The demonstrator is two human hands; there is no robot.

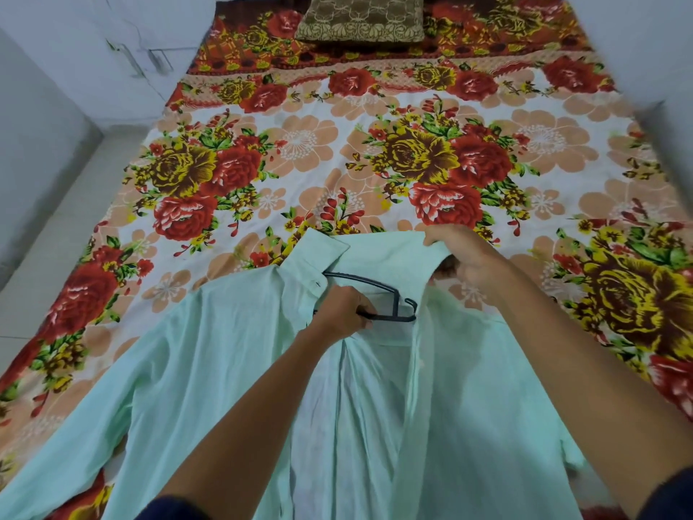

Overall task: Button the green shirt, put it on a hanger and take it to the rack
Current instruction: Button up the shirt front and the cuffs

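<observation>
A pale green shirt point(210, 362) lies spread on the bed with its front open and its collar pointing away from me. A dark hanger point(386, 294) lies inside the open neck, partly hidden by the cloth. My left hand point(343, 311) grips the hanger's lower bar in the shirt's opening. My right hand point(465, 257) pinches the right side of the collar and lifts it off the bed.
The bed is covered by a floral sheet point(375, 152) in red, yellow and peach. A brown patterned pillow point(362, 18) lies at its far end. White walls and a pale floor point(48, 238) run along the left side.
</observation>
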